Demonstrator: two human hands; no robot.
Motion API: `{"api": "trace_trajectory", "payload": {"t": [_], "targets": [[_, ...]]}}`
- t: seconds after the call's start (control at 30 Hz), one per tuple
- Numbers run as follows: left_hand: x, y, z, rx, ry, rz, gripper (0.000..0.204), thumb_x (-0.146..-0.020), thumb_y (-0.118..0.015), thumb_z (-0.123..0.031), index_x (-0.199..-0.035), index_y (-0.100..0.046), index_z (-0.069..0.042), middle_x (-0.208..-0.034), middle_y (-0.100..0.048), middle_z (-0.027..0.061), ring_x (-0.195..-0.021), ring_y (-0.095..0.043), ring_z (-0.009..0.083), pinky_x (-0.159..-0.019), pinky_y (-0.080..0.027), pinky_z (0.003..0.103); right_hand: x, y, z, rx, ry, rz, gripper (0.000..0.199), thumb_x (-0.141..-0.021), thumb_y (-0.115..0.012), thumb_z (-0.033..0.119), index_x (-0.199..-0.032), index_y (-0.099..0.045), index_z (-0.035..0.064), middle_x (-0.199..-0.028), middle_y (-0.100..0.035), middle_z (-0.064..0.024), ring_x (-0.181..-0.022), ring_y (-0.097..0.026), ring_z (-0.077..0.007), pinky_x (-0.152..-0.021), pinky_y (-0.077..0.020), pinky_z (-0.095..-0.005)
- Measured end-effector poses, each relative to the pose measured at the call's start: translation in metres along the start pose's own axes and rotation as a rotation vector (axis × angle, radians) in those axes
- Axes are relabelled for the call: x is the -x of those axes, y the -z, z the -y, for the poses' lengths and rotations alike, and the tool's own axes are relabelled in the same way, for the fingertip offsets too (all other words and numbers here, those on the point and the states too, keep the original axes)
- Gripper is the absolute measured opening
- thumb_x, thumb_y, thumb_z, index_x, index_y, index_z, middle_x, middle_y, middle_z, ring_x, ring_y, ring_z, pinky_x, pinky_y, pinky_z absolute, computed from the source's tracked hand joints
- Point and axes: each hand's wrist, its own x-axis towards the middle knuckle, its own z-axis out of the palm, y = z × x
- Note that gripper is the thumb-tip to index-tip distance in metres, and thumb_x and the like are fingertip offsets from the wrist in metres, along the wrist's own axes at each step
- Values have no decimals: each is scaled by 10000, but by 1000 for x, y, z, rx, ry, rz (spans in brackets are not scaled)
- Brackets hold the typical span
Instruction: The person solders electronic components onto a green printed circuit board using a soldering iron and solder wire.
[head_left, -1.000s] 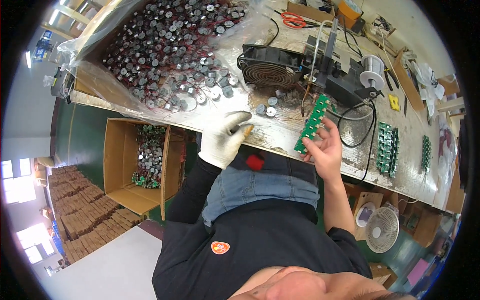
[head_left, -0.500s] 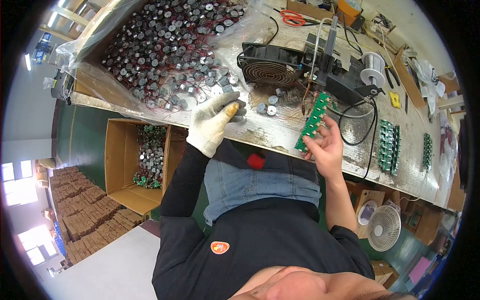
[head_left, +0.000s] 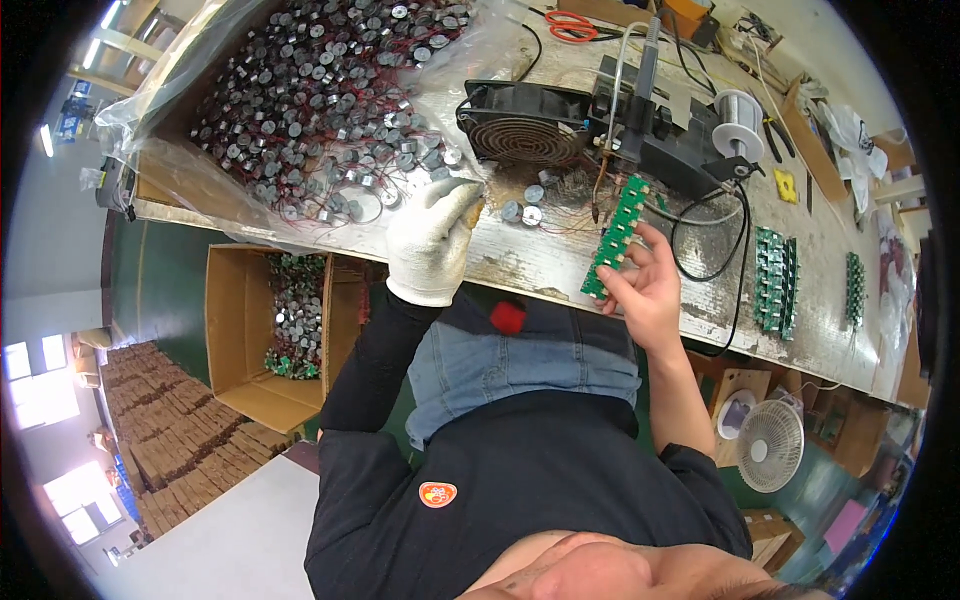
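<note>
Two hands work at the bench edge in the head view: the gloved left hand point(head_left: 432, 245) has its fingers curled nearly closed at the near rim of the heap of small round metal parts point(head_left: 310, 100), though whether they pinch one I cannot tell, while the bare right hand point(head_left: 645, 290) grips a green circuit-board strip point(head_left: 615, 237) between thumb and fingertips. Beyond the fingers on the worn workbench point(head_left: 545, 265) sit a black fan point(head_left: 525, 125) and a solder spool point(head_left: 738, 110); below the bench an open cardboard box point(head_left: 270, 330) stands on the floor.
</note>
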Motion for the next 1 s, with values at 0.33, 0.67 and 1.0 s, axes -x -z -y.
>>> {"api": "trace_trajectory", "payload": {"t": [0.33, 0.67, 1.0], "targets": [[22, -28, -52, 760, 772, 227, 205, -881, -644, -142, -974, -658, 40, -778, -649, 71, -695, -612, 93, -619, -476, 234, 1, 4, 10, -39, -73, 85, 731, -802, -643, -55, -1400, -232, 35, -1091, -540, -173, -672, -623, -145, -522, -500, -224], [20, -51, -64, 774, 831, 311, 159, -857, -649, -123, -885, -646, 33, -759, -628, 43, -669, -563, 91, -612, -452, 242, 3, 8, 8, -97, -111, 54, 699, -811, -634, -66, -1396, -260, 12, -1057, -553, -169, -658, -638, -167, -490, -486, -220], [10, -61, -69, 813, 834, 376, 161, -833, -623, -116, -873, -646, 38, -758, -643, 57, -692, -577, 103, -620, -452, 248, 1, 5, 10, -156, -82, 66, 622, -821, -604, -81, -1349, -292, 24, -1060, -540, -163, -630, -636, -170, -470, -495, -223]]}}
